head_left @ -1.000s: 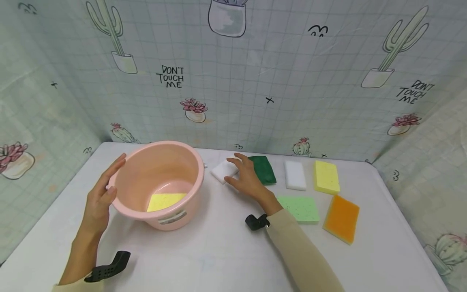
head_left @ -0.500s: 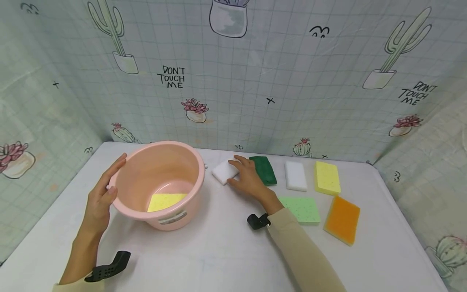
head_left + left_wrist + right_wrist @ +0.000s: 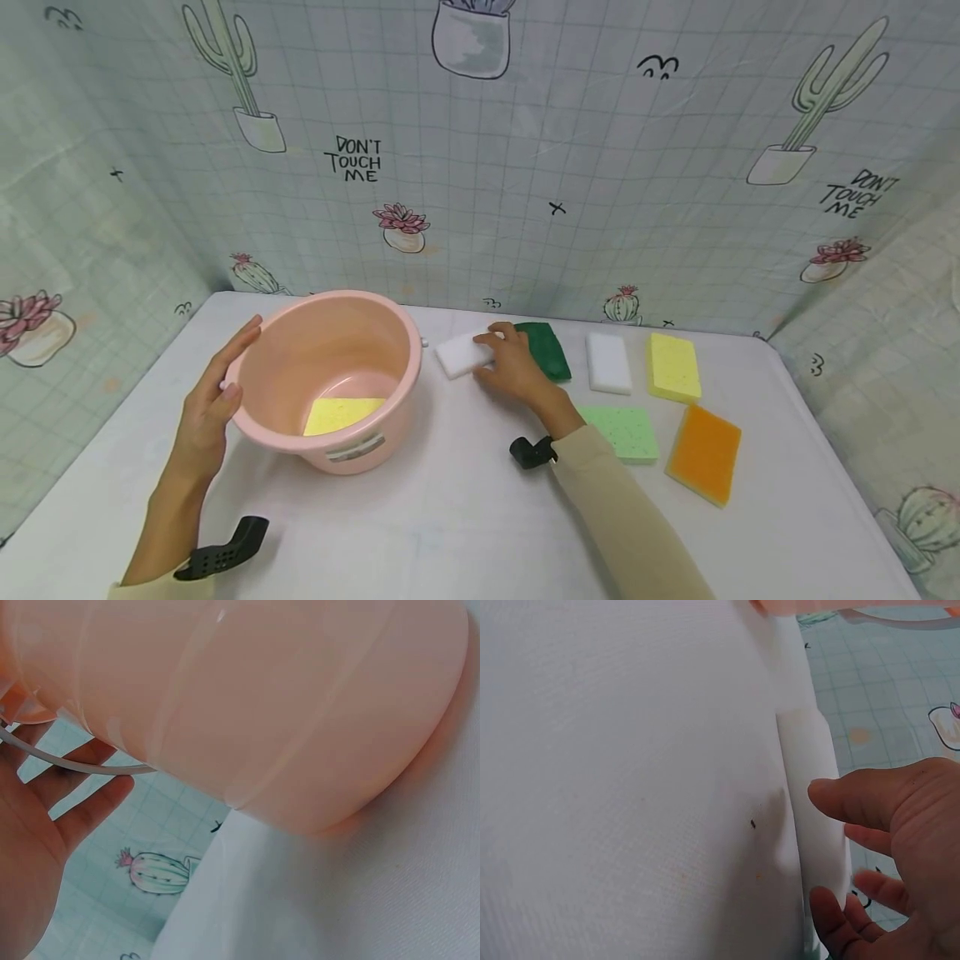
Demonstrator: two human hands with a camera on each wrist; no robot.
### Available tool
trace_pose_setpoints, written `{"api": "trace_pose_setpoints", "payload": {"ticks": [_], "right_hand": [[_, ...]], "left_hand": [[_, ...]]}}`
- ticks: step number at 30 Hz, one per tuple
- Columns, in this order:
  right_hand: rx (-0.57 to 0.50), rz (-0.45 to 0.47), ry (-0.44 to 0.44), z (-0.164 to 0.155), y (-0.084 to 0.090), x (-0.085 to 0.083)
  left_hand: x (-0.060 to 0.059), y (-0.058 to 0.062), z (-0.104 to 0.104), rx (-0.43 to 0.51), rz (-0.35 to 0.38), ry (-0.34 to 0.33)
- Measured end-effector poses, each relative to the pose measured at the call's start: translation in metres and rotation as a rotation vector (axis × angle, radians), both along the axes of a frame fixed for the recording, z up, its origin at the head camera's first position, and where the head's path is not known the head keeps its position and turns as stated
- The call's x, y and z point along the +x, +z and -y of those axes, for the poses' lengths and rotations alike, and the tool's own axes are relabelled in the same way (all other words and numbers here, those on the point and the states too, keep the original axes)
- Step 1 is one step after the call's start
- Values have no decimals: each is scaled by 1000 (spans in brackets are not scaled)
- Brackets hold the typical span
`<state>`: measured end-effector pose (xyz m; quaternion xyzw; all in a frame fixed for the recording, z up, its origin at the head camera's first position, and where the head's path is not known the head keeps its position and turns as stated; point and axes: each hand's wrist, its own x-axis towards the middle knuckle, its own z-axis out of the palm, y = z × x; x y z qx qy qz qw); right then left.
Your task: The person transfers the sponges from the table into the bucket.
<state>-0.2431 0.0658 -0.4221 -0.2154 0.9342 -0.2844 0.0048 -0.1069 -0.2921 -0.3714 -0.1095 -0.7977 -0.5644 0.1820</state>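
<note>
My left hand (image 3: 206, 408) grips the left side of the pale pink bucket (image 3: 397, 417), thumb at the rim. In the left wrist view its fingers lie by the grey handle (image 3: 75, 763). A yellow sponge (image 3: 341, 414) lies inside the bucket. To the bucket's right, my right hand (image 3: 513, 362) holds the right end of a white sponge (image 3: 459, 355) flat on the table. The right wrist view shows the thumb on the near side of this sponge (image 3: 814, 810) and fingertips at its far side.
Beyond the right hand lie a dark green pad (image 3: 549, 352), a second white sponge (image 3: 608, 363) and a yellow sponge (image 3: 672, 367). Closer in are a light green sponge (image 3: 626, 435), partly behind the sleeve, and an orange sponge (image 3: 705, 454). A cactus-print cloth (image 3: 480, 200) hangs behind the table.
My right hand has closed in on the white sponge, its thumb and fingers drawing nearer together. The sponge has turned slightly. The left hand and bucket stay put.
</note>
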Motion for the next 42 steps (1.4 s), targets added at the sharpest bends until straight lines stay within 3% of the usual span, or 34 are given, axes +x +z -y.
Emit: {"api": "trace_pose_setpoints", "payload": {"ticks": [9, 26, 35, 42], "right_hand": [[-30, -11, 22, -5, 2, 1], [-100, 93, 25, -9, 15, 12], [-123, 149, -25, -11, 6, 22], [-229, 92, -59, -10, -9, 33]], "left_hand": [[-1, 0, 0, 5, -3, -27], [0, -1, 0, -2, -6, -21], [0, 1, 0, -7, 26, 3], [0, 0, 0, -18, 10, -6]]}}
